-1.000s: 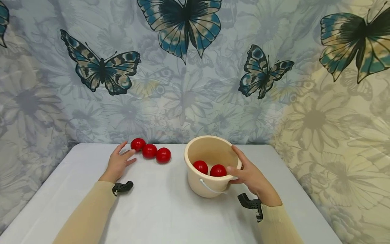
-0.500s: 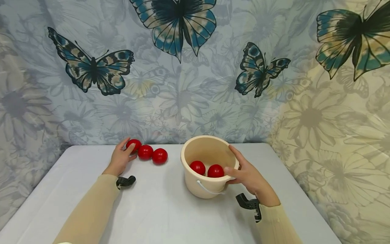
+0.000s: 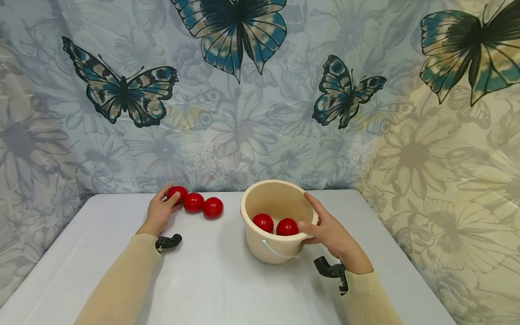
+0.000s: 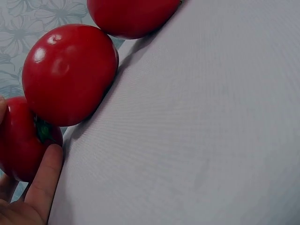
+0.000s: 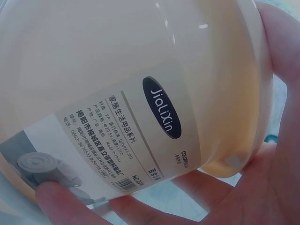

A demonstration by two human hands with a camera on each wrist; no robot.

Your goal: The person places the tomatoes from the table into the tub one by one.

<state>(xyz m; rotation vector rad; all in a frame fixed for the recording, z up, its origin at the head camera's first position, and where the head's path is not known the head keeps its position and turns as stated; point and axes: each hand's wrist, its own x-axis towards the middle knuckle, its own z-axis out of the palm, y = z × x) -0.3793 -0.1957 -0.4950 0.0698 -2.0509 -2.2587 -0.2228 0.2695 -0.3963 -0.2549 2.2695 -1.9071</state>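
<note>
My left hand (image 3: 159, 213) grips a red tomato (image 3: 178, 192) at the back left of the table, thumb and fingers around it. In the left wrist view that tomato (image 4: 18, 145) shows a green stem end beside a fingertip. Two more tomatoes sit to its right in a slanting row, the middle tomato (image 3: 193, 203) and the end tomato (image 3: 213, 208). With my right hand (image 3: 337, 237) I hold a cream plastic bucket (image 3: 264, 250) by its right side, thumb over the rim. Inside it lie a tomato (image 3: 263, 223) on the left and another tomato (image 3: 287, 227) on the right.
A white cloth covers the table (image 3: 199, 271). The butterfly-patterned backdrop (image 3: 243, 135) rises right behind its far edge. On the bucket's front hangs a thin white handle (image 3: 278, 252). A printed label (image 5: 136, 136) sticks to the bucket's side.
My left hand has reached slightly forward and closed around the leftmost tomato. My right hand stays on the bucket. The whole head view has shifted a little.
</note>
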